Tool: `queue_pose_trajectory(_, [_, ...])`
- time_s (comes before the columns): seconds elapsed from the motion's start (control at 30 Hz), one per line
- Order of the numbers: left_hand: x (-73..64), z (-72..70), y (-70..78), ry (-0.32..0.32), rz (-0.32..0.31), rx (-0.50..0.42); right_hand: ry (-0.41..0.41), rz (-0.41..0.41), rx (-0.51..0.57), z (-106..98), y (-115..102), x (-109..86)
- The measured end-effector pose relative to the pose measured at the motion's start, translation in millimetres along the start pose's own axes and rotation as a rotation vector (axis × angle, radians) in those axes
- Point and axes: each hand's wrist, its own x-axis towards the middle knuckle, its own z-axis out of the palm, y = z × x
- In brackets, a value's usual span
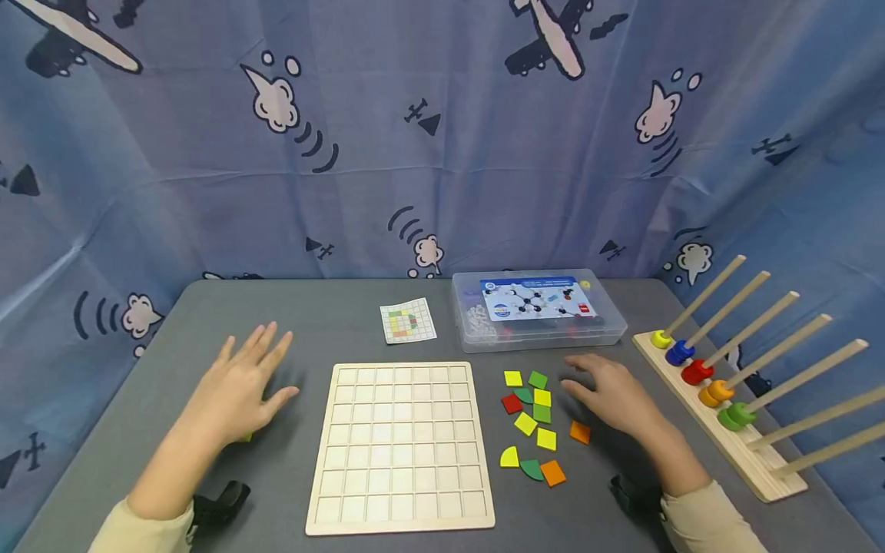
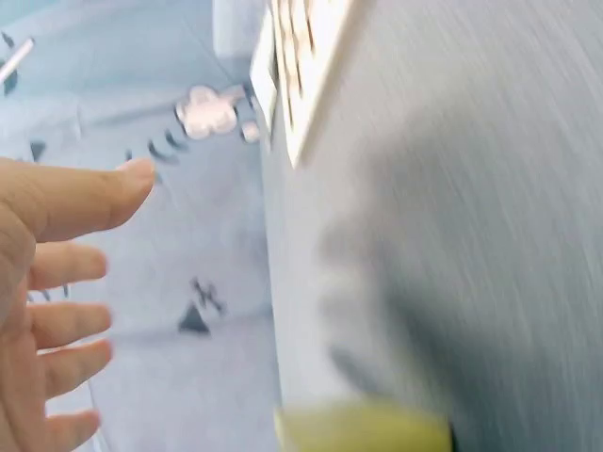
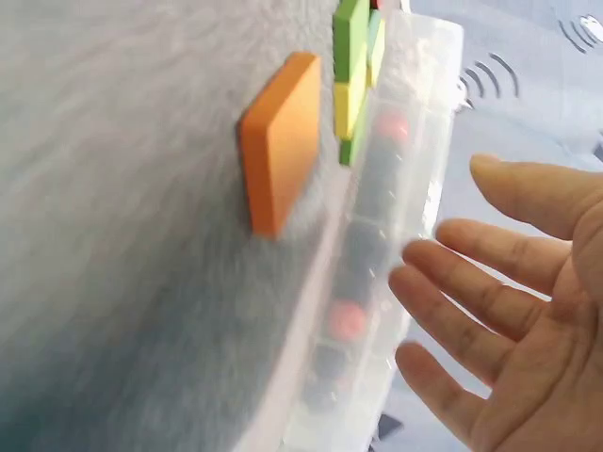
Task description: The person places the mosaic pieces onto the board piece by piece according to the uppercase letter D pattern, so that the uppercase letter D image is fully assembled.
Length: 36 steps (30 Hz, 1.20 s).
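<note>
My left hand (image 1: 238,388) hovers over the table left of a wooden grid board (image 1: 401,445), fingers spread and holding nothing. Under it a yellow piece (image 2: 367,428) peeks out, mostly hidden from the head view. My right hand (image 1: 615,395) is held above the table with fingers relaxed and nothing in them. Nearest to it lies an orange square tile (image 1: 580,432). Between that hand and the board are several loose tiles, among them a red tile (image 1: 512,403), a green square (image 1: 541,413), a yellow square (image 1: 546,438) and a yellow quarter-round (image 1: 508,457).
A pattern card (image 1: 409,321) lies behind the board. To its right is a clear plastic case (image 1: 539,338) with a molecule label. A wooden peg stand (image 1: 760,468) with coloured rings runs along the right side. A patterned curtain (image 1: 442,138) hangs behind the table.
</note>
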Motion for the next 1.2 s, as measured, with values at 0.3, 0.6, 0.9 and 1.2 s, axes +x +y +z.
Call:
queue_pose_trajectory(0.3, [13.4, 16.4, 34.6, -0.149, 0.152, -0.349, -0.252, 0.042, 0.033, 11.6, -16.6, 45.3])
queue_pose_trajectory(0.6, [10.5, 34.6, 36.3, -0.355, 0.180, -0.514, -0.310, 0.145, -0.060, 15.4, -34.9, 60.3])
queue_pose_trajectory(0.9, [7.5, 42.9, 27.4, -0.399, 0.169, -0.574, -0.282, 0.179, -0.121, 19.0, -39.1, 61.8])
queue_pose_trajectory(1.2, [7.5, 51.6, 24.7, -0.416, 0.166, -0.589, -0.061, 0.004, -0.047, 17.5, -62.0, 34.3])
